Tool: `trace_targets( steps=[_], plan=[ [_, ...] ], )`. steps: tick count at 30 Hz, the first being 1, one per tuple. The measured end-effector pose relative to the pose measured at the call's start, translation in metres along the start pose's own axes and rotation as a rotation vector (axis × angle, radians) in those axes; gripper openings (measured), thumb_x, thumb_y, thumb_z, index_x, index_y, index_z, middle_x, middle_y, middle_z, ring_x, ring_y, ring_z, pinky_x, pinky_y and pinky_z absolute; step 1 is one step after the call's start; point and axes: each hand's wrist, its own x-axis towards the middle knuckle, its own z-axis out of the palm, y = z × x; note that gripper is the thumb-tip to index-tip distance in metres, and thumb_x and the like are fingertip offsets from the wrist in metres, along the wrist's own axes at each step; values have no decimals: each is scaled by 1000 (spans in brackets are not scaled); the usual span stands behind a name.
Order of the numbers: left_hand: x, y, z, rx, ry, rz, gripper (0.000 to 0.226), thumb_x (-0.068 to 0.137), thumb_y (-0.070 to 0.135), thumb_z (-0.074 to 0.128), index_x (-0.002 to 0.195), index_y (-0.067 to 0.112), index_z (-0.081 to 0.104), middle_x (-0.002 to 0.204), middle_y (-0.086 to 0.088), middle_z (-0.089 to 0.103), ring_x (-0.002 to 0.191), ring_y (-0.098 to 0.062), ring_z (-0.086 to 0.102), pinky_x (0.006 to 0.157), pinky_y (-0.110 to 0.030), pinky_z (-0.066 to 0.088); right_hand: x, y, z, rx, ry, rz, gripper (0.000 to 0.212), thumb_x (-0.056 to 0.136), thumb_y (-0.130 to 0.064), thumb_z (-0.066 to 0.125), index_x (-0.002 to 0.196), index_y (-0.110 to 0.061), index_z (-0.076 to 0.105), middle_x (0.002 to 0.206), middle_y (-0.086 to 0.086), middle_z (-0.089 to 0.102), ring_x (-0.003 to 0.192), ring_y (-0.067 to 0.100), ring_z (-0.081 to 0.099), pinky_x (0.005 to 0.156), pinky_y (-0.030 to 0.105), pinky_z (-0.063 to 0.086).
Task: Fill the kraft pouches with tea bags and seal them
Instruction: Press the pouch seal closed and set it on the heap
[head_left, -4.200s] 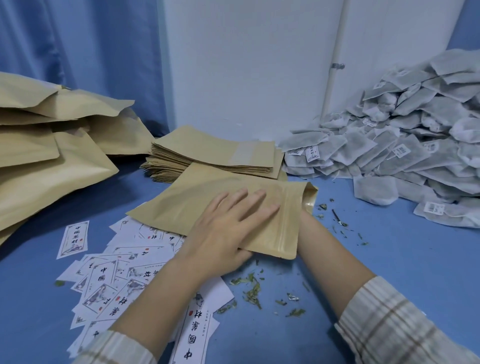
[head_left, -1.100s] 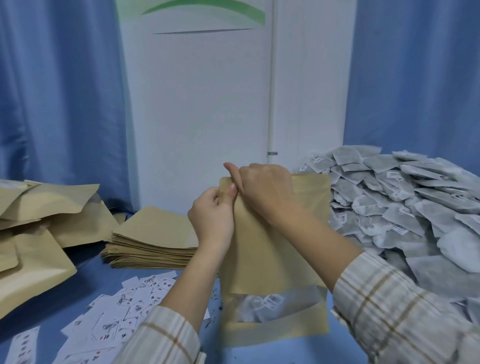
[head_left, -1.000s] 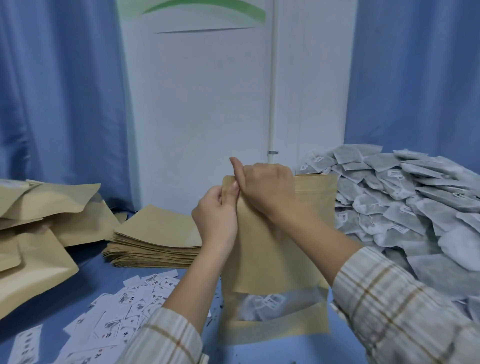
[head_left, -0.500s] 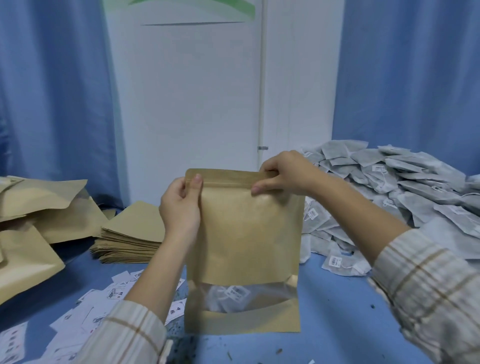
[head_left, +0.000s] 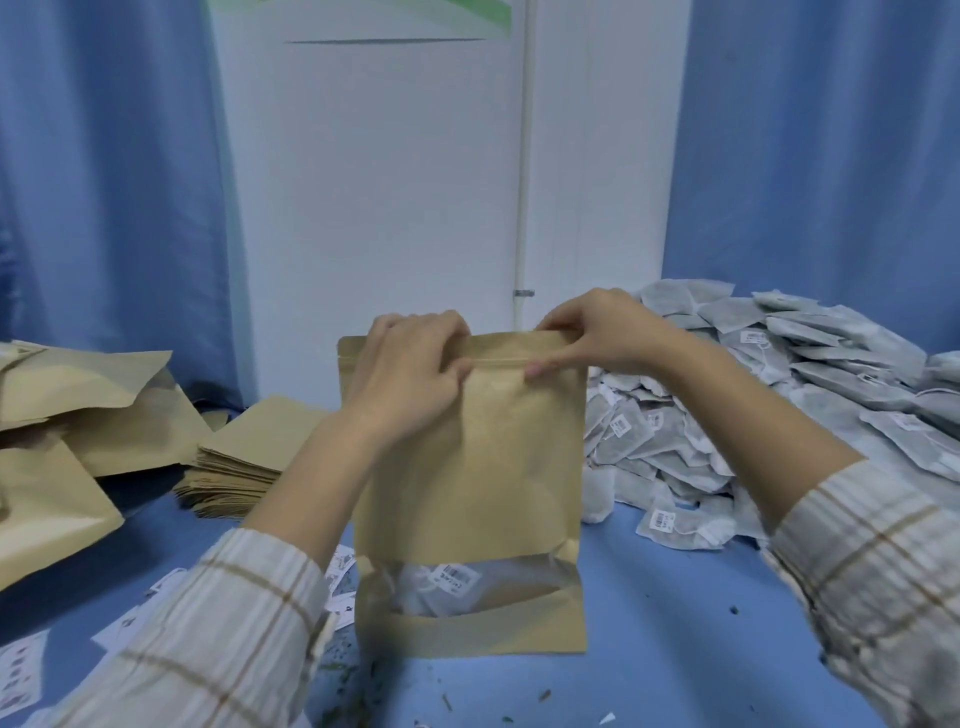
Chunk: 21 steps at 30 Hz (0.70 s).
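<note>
A kraft pouch (head_left: 493, 467) stands upright on the blue table in front of me, its clear window at the bottom showing tea bags (head_left: 447, 587) inside. My left hand (head_left: 410, 374) pinches the zip strip at the pouch's top left. My right hand (head_left: 597, 332) pinches the same strip at the top right, thumb on the near face and fingers behind. A large heap of grey tea bags (head_left: 779, 405) lies to the right of the pouch.
A stack of flat empty pouches (head_left: 249, 457) lies behind and left. Several larger kraft pouches (head_left: 67, 441) are piled at the far left. Paper labels (head_left: 21, 670) and loose tea crumbs litter the near table. Blue curtains and a white wall close the back.
The pouch went from lying flat under my left hand to standing upright. In the last half second my left hand slid right along the top strip and the right hand shifted to the right corner.
</note>
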Motion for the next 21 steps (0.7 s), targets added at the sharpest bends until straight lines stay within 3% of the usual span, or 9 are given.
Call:
trace_targets(
  steps=[3, 5, 7, 10, 13, 15, 17, 19, 21],
  plan=[
    [-6, 1, 3, -1, 24, -3, 14, 87, 21, 60, 100, 17, 57, 88, 7, 57, 90, -20, 53, 85, -17, 16, -14, 20, -6, 191, -21, 73, 47, 56, -48, 82, 82, -11, 70, 69, 11, 58, 65, 12, 48, 62, 26, 35],
    [-3, 8, 6, 11, 13, -16, 13, 85, 24, 58, 97, 18, 55, 82, 9, 53, 87, -19, 52, 83, -16, 15, -19, 24, -1, 259, 13, 81, 43, 59, -40, 84, 75, -4, 67, 61, 1, 49, 59, 7, 42, 55, 23, 32],
    [4, 19, 7, 6, -27, -16, 21, 84, 34, 58, 98, 18, 55, 79, 9, 54, 84, -19, 50, 80, -18, 17, -20, 23, 4, 294, 60, 74, 33, 62, -34, 84, 65, -8, 65, 56, -6, 47, 53, 4, 41, 51, 18, 31],
    [17, 29, 8, -9, -147, -64, 35, 84, 44, 61, 111, 21, 59, 98, 1, 66, 97, -23, 56, 79, -27, 31, -21, 23, 6, 401, 71, 60, 17, 66, -29, 83, 65, -18, 69, 57, -11, 56, 55, 0, 50, 53, 11, 37],
    [24, 30, 6, -112, -222, -182, 24, 83, 42, 65, 100, 24, 65, 96, 2, 66, 98, -22, 56, 74, -30, 43, -25, 28, 10, 561, 77, 67, 18, 76, -23, 76, 59, -25, 70, 53, -14, 58, 53, -3, 52, 53, 6, 40],
    [23, 28, 7, -131, -221, -201, 19, 82, 41, 67, 93, 25, 66, 91, 3, 66, 94, -21, 57, 76, -32, 46, -27, 31, 16, 690, 97, 124, 7, 78, -20, 74, 73, -16, 74, 62, -8, 63, 62, 2, 56, 61, 10, 49],
    [21, 28, 8, -135, -210, -203, 20, 82, 42, 67, 93, 25, 67, 90, 4, 66, 93, -20, 57, 77, -33, 47, -27, 35, 24, 771, 163, 169, 22, 76, -18, 76, 86, 2, 73, 74, 5, 64, 68, 6, 57, 64, 12, 50],
    [20, 28, 8, -143, -215, -203, 21, 81, 42, 67, 94, 25, 67, 90, 4, 66, 92, -19, 57, 76, -32, 46, -26, 34, 30, 770, 241, 168, 28, 73, -16, 78, 83, 8, 70, 67, 6, 59, 58, 3, 51, 55, 10, 41],
    [21, 28, 7, -141, -242, -196, 23, 83, 43, 66, 95, 24, 66, 89, 5, 65, 90, -18, 56, 75, -32, 46, -25, 34, 33, 789, 284, 166, 27, 70, -17, 80, 79, 7, 70, 66, 7, 59, 61, 5, 52, 63, 16, 40]
  ],
)
